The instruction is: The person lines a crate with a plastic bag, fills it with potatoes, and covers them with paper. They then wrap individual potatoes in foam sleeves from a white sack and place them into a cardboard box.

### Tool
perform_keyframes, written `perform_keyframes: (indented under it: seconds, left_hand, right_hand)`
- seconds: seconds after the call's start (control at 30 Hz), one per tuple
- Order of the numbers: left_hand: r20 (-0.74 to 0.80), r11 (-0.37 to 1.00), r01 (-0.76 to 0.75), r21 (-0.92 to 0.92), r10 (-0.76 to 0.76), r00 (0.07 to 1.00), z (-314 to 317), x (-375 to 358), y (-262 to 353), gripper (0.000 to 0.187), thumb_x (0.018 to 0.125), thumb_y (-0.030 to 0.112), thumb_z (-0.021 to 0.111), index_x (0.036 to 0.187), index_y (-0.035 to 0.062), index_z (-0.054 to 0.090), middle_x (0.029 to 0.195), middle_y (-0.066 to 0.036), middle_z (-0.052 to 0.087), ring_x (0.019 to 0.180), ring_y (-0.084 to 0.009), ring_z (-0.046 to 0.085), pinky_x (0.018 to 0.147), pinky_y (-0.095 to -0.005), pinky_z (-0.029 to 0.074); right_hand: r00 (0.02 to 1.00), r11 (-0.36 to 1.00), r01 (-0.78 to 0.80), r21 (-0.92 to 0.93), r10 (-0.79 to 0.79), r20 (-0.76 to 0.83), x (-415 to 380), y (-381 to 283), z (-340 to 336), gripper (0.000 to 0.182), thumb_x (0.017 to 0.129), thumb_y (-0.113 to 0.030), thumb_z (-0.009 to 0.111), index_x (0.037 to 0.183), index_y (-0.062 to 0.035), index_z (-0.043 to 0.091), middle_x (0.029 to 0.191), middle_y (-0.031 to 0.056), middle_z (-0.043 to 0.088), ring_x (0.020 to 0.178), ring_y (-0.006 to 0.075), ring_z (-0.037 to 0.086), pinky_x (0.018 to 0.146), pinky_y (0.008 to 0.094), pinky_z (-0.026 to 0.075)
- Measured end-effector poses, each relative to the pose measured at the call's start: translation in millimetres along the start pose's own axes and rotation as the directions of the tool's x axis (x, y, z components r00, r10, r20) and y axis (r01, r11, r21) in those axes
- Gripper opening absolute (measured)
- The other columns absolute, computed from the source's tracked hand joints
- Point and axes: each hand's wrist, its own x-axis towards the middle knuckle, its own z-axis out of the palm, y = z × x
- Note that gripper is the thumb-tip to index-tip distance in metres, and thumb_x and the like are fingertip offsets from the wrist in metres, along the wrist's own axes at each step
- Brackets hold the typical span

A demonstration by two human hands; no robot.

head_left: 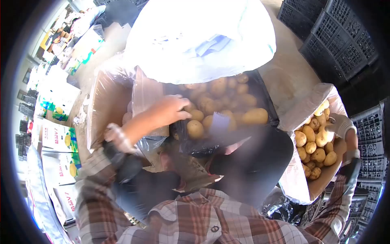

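My left hand [168, 110], bare and slightly blurred, reaches over the left side of a dark crate [270, 107] of potatoes [217, 87]. Its fingers are apart beside the potatoes, with nothing seen in them. A small pale purple piece [219, 122] lies on the potatoes near the crate's front. On the right, my right hand [340, 125] wears a whitish glove and rests at the upper right of a lined carton [295, 179] holding several potatoes [309, 147]. Its fingers are curled against the potatoes there; whether they grip one is too unclear to tell.
A big white sack [174, 53] stands behind the crate. Another lined carton [106, 97] is at the left. Printed white boxes [57, 136] are stacked at the far left. Black plastic crates [341, 40] are piled at the right. My knees flank the front of the potato crate.
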Motion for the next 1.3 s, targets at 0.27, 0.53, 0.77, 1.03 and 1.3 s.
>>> perform_keyframes:
  seconds: [0.27, 0.53, 0.77, 1.03, 1.3]
  left_hand:
    - [0.172, 0.981, 0.004, 0.193, -0.037, 0.984, 124.3, 78.5, -24.5, 0.028, 0.071, 0.035, 0.056, 0.076, 0.0089, 0.067, 0.072, -0.015, 0.062, 0.064, -0.0302, 0.06, 0.055, -0.0424, 0.046]
    - [-0.124, 0.772, 0.345, 0.534, -0.332, 0.935, 157.6, 70.6, -3.9, 0.027, 0.062, 0.023, 0.062, 0.077, 0.0013, 0.063, 0.09, -0.013, 0.061, 0.089, -0.0274, 0.056, 0.072, -0.037, 0.045]
    - [-0.257, 0.86, 0.51, 0.024, -0.488, 0.834, 157.1, 77.0, 8.8, 0.036, 0.06, 0.023, 0.066, 0.087, 0.0008, 0.06, 0.092, -0.013, 0.059, 0.09, -0.028, 0.055, 0.072, -0.0384, 0.045]
    - [-0.75, 0.952, 0.273, -0.136, -0.279, 0.6, 169.1, 42.2, 21.4, 0.051, 0.053, 0.023, 0.072, 0.096, 0.0031, 0.053, 0.088, -0.011, 0.055, 0.081, -0.0275, 0.054, 0.068, -0.0377, 0.045]
    - [0.036, 0.251, 0.22, -0.943, -0.577, 0.816, 97.9, -56.2, 50.2, 0.041, 0.077, 0.027, 0.064, 0.105, -0.0007, 0.055, 0.086, -0.008, 0.06, 0.069, -0.0123, 0.058, 0.056, -0.0226, 0.045]
  right_hand:
    - [0.774, 0.75, 0.621, 0.23, -0.538, -0.334, 24.4, -185.7, 36.2, 0.039, 0.081, -0.015, 0.058, 0.119, -0.0121, 0.05, 0.115, 0.0128, 0.054, 0.102, 0.0276, 0.055, 0.088, 0.034, 0.045]
    - [0.719, 0.566, 0.656, -0.5, -0.669, 0.186, 235.2, -266.7, 161.1, 0.057, 0.082, -0.034, 0.053, 0.129, -0.0065, 0.035, 0.123, 0.0154, 0.044, 0.12, 0.0262, 0.038, 0.092, 0.0383, 0.039]
    - [0.72, 0.552, 0.65, -0.522, -0.666, 0.192, 231.9, -277.9, 149.4, 0.048, 0.083, -0.037, 0.049, 0.123, -0.011, 0.044, 0.123, 0.0125, 0.047, 0.12, 0.0271, 0.038, 0.094, 0.0374, 0.036]
    - [0.678, 0.507, 0.665, -0.548, -0.718, 0.159, 232.6, -278.7, 146.0, 0.041, 0.084, -0.041, 0.045, 0.116, -0.0162, 0.053, 0.122, 0.0091, 0.049, 0.12, 0.0283, 0.037, 0.096, 0.0364, 0.033]
    - [0.822, 0.77, 0.557, -0.313, -0.564, 0.075, 224.2, -306.9, 132.5, 0.042, 0.077, -0.023, 0.057, 0.115, -0.0072, 0.053, 0.118, 0.0168, 0.054, 0.108, 0.0315, 0.052, 0.086, 0.038, 0.045]
